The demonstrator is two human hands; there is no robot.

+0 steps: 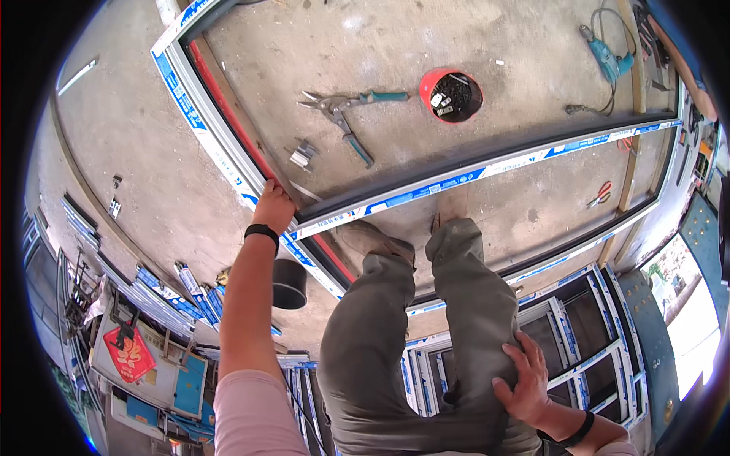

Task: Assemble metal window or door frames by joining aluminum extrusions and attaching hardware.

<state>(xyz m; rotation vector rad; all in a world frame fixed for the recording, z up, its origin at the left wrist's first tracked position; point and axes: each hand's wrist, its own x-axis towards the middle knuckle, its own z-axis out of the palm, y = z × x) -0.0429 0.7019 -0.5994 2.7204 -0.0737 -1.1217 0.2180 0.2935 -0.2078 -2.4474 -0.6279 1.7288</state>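
A large window frame (pixel 456 181), wrapped in blue and white protective film, lies across the floor in front of me. My left hand (pixel 274 207) is at its left side member, close to where the crossbar joins, with the fingers curled over the inner edge beside a red strip (pixel 237 135). What lies under those fingers is hidden. Resting on the thigh of my grey-green trousers is my right hand (pixel 525 380), fingers apart and holding nothing. My shoes stand inside the frame's near section.
Inside the far section are tin snips (pixel 342 114), a small metal piece (pixel 303 154), a red bucket (pixel 426 85) of dark screws, and a teal corded drill (pixel 608 61). Red-handled pliers (pixel 602 193) lie right. A black bucket (pixel 290 284) stands left; stacked frames (pixel 585 334) lie behind me.
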